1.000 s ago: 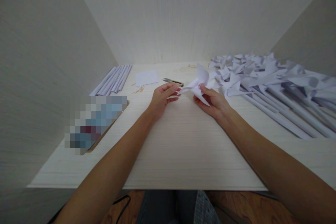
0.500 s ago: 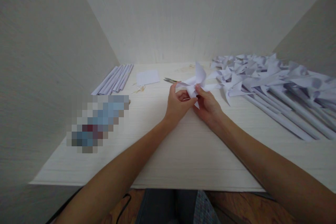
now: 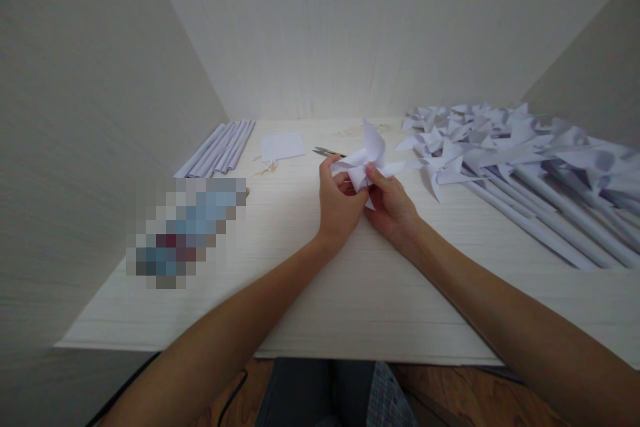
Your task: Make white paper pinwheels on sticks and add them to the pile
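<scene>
Head view, the only one: both hands are up over the middle of the white table (image 3: 350,293), closed on one folded white paper pinwheel head (image 3: 367,159). Left hand (image 3: 340,203) pinches its left blade and underside with thumb and fingers; right hand (image 3: 393,207) pinches the centre from the right, thumb on top. The pinwheel head is off the table, held between the two hands, blades sticking up and out. Whether a pin or fastener is in the centre, can't tell. Risks as I see them: the paper is thin, so too hard a pinch at the centre would probably crease or flatten the curled blades; if either pinch loosens, the gathered corners could spring back open. Small scissors (image 3: 325,152) lie just behind the left hand, near enough for a knuckle to knock. The pile of finished pinwheels on rolled paper sticks (image 3: 525,167) is close on the right, so a wide elbow swing could sweep into it. Rolled paper sticks (image 3: 220,150) and a square paper sheet (image 3: 281,145) sit far left, well apart.
</scene>
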The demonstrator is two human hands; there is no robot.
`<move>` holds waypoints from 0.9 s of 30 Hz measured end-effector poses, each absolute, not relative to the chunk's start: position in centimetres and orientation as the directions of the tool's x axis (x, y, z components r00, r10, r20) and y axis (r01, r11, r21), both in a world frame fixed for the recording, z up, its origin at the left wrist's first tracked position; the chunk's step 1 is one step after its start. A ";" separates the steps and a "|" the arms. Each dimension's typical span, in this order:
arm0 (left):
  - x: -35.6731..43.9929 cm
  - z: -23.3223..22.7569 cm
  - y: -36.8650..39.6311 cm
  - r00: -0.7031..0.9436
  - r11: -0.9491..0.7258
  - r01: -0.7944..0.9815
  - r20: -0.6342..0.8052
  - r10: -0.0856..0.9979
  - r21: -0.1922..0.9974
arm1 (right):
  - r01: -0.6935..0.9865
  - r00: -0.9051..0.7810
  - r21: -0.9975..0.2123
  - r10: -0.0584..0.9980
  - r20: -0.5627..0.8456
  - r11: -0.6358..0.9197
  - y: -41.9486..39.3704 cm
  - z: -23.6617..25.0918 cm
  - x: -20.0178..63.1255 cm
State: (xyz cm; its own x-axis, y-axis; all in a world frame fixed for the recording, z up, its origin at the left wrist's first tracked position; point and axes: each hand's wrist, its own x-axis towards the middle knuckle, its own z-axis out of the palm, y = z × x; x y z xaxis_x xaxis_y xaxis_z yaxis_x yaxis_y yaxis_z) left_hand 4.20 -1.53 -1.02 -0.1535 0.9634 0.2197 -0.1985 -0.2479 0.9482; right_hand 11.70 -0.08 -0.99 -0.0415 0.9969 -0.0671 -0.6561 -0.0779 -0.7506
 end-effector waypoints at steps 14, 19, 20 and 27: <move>3.8 -1.2 -1.5 -0.256 -0.295 0.134 0.321 0.912 0.946 | -0.676 -0.055 -0.733 0.997 -0.045 -0.070 0.1 -1.5 11.5; 3.6 -1.1 -1.5 -0.290 -0.263 0.181 0.307 0.907 0.948 | -0.660 -0.039 -0.748 0.997 -0.060 -0.071 0.0 -1.3 11.5; 3.6 -1.1 -1.5 -0.293 -0.257 0.184 0.303 0.907 0.949 | -0.658 -0.037 -0.749 0.997 -0.060 -0.070 0.0 -1.3 11.4; 3.5 -1.1 -1.6 -0.287 -0.249 0.213 0.304 0.908 0.945 | -0.688 -0.031 -0.722 0.997 -0.075 -0.076 -0.2 -0.8 11.2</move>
State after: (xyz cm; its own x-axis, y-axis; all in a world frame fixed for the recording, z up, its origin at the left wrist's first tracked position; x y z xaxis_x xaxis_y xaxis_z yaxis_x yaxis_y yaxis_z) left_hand 3.51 -1.56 -1.11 -0.2873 0.9083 0.3039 0.2130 -0.2488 0.9448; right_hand 11.17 -0.21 -0.83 -0.0305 0.9967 -0.0755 -0.6878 -0.0757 -0.7220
